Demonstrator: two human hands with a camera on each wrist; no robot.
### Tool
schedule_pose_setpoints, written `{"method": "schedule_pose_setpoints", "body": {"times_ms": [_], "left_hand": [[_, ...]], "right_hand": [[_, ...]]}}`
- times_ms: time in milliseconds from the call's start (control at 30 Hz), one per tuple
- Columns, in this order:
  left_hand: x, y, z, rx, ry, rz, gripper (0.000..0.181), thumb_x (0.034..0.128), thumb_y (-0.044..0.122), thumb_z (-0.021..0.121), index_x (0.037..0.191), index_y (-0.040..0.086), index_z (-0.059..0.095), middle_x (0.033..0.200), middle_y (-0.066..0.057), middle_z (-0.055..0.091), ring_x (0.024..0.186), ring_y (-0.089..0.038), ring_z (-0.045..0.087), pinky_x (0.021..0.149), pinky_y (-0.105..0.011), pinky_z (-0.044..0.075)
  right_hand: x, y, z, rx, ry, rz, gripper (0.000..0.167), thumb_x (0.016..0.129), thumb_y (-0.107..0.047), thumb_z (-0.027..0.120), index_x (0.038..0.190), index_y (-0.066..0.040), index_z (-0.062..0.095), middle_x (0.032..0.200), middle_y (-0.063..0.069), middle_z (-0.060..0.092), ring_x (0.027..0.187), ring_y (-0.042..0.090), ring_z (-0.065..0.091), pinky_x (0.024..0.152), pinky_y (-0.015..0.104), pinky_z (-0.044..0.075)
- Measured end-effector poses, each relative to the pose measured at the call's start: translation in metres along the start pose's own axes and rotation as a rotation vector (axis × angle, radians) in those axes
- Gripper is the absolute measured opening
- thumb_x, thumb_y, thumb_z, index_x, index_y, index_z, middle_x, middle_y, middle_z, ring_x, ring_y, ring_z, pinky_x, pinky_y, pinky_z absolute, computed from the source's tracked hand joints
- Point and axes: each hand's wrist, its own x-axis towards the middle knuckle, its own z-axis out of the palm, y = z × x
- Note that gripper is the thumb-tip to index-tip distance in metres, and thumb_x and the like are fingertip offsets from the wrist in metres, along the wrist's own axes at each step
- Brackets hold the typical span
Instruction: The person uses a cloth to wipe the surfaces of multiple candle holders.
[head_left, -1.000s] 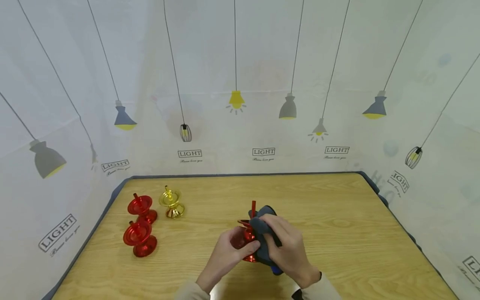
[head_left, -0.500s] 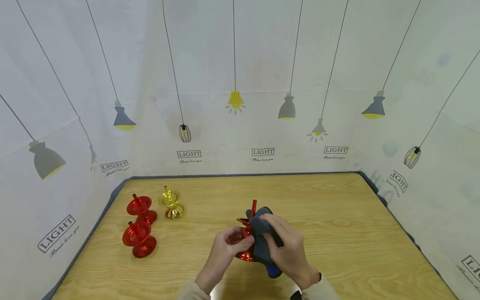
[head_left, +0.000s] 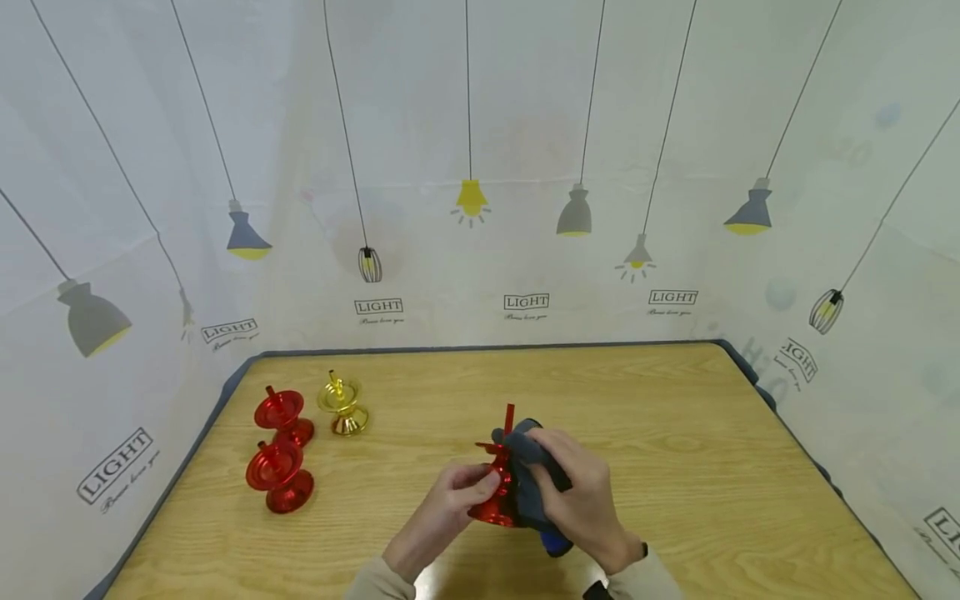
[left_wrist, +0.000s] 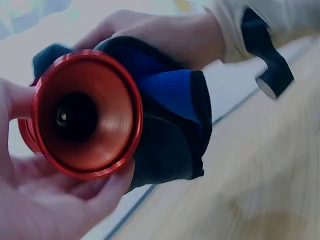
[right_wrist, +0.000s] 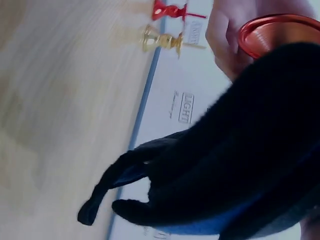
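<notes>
Probably the red stand (head_left: 492,512) is hard, light and slippery; left fingers (head_left: 480,491) grip its middle, a good spot, while right fingers (head_left: 557,450) pinch the soft-looking cloth (head_left: 529,493).

The shiny red candle holder (head_left: 491,510) tilts slightly in the left hand (head_left: 448,504), spike upward (its flared base is hollow underneath). The dark grey-and-blue cloth (head_left: 530,496), bunched in the right hand (head_left: 583,487), touches its side.
</notes>
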Motion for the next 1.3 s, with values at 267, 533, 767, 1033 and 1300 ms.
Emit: {"method": "schedule_pose_setpoints", "body": {"times_ms": [267, 533, 767, 1033, 1300], "left_hand": [[0.000, 0.004, 0.013, 0.353, 0.316, 0.018, 0.037, 0.0896, 0.028, 0.078, 0.113, 0.001, 0.070, 0.095, -0.005, 0.071, 0.084, -0.015, 0.066, 0.076, -0.028, 0.056], [-0.004, 0.003, 0.002, 0.116, 0.156, 0.000, 0.044, 0.0978, 0.023, 0.068, 0.125, -0.011, 0.062, 0.097, 0.003, 0.073, 0.090, -0.011, 0.069, 0.081, -0.027, 0.057], [-0.007, 0.006, -0.008, -0.068, -0.003, 0.068, 0.045, 0.1049, 0.020, 0.055, 0.134, -0.013, 0.053, 0.108, 0.002, 0.075, 0.102, -0.011, 0.070, 0.091, -0.031, 0.057], [-0.007, 0.014, -0.004, 0.232, 0.393, 0.212, 0.033, 0.0956, 0.013, 0.071, 0.124, -0.002, 0.067, 0.109, -0.009, 0.074, 0.097, -0.011, 0.070, 0.086, -0.026, 0.056], [-0.003, 0.017, 0.011, 0.308, 0.502, 0.281, 0.025, 0.0907, 0.011, 0.076, 0.115, 0.007, 0.074, 0.101, -0.014, 0.075, 0.087, -0.013, 0.071, 0.076, -0.027, 0.059]], "right_hand": [[0.004, -0.004, 0.002, -0.143, -0.015, -0.130, 0.028, 0.104, -0.021, 0.055, 0.114, 0.001, 0.070, 0.106, 0.014, 0.073, 0.093, 0.029, 0.072, 0.093, 0.023, 0.055], [0.004, -0.004, 0.001, -0.026, -0.017, -0.085, 0.027, 0.102, -0.021, 0.061, 0.118, 0.000, 0.068, 0.108, 0.015, 0.073, 0.096, 0.028, 0.073, 0.098, 0.019, 0.052], [-0.001, -0.001, -0.006, 0.018, 0.061, 0.103, 0.043, 0.083, 0.008, 0.078, 0.123, 0.000, 0.066, 0.108, 0.019, 0.074, 0.096, 0.022, 0.075, 0.090, 0.015, 0.053], [0.000, -0.014, -0.008, 0.070, 0.069, 0.316, 0.044, 0.079, 0.008, 0.081, 0.117, -0.003, 0.061, 0.104, 0.011, 0.077, 0.091, 0.015, 0.075, 0.072, 0.019, 0.059], [-0.003, -0.023, 0.008, -0.009, 0.114, 0.067, 0.040, 0.079, 0.003, 0.083, 0.116, -0.005, 0.072, 0.107, 0.011, 0.072, 0.093, 0.022, 0.073, 0.083, 0.016, 0.056]]}}
